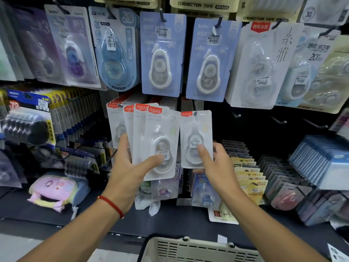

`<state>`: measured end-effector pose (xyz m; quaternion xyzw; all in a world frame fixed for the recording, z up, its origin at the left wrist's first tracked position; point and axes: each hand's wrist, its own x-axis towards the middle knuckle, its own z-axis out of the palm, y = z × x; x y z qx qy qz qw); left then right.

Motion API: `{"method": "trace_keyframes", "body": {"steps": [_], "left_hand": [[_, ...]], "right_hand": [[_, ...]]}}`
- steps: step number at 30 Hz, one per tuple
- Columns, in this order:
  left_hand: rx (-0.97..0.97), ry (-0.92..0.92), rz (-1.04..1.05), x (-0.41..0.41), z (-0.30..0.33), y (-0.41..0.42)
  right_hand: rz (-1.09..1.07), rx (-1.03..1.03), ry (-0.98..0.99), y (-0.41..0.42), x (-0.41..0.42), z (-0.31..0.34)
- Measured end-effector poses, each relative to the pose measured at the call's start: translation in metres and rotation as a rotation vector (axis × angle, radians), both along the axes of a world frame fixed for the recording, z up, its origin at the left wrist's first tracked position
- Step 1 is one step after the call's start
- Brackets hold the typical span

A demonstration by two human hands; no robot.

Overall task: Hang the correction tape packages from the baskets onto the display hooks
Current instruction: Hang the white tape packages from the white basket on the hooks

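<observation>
Left hand (130,167) grips a fanned stack of white correction tape packages (151,140), thumb across the front of the nearest card, fingers behind. About four cards are visible in the fan, each with a red label at the top.

Right hand (215,163) holds a single white package (196,138) upright, thumb pressed on the blister near its price sticker, fingers behind the card. The hang hole at the top of this card sits on the tip of a display hook (195,113); how far the card is pushed onto it cannot be told.

The two hands are near each other, with the single package just beside the right edge of the fan.

Above hangs a row of blue packages (162,53) and other correction tapes on hooks. Bare hooks (279,121) project further along the same row.

A beige basket (198,250) sits at the bottom of the view, below the dark shelf (170,218); its contents are not visible. A red string bracelet (111,205) circles the left wrist.
</observation>
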<state>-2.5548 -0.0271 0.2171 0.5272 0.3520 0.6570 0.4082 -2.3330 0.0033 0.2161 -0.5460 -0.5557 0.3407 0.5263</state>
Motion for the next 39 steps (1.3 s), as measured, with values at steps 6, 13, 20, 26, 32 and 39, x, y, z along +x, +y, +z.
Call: {"method": "trace_keyframes", "body": {"steps": [6, 13, 20, 26, 32, 39], "left_hand": [[-0.055, -0.018, -0.071, 0.007, -0.003, 0.0], [-0.102, -0.044, -0.162, 0.016, -0.004, -0.002], [-0.145, -0.069, -0.139, 0.014, 0.0, -0.003], [-0.102, 0.015, 0.036, 0.009, -0.003, 0.0], [-0.113, 0.007, 0.053, 0.007, -0.003, 0.0], [-0.114, -0.029, 0.089, 0.008, 0.002, -0.003]], "right_hand": [[0.107, -0.031, -0.22, -0.007, 0.003, -0.004], [0.278, 0.124, -0.051, -0.021, -0.016, -0.001], [0.197, 0.101, 0.103, -0.024, -0.009, 0.006], [0.047, 0.112, 0.104, -0.021, -0.002, 0.012], [0.025, 0.139, 0.094, -0.017, -0.002, 0.011], [0.033, 0.15, 0.079, -0.015, -0.001, 0.008]]}}
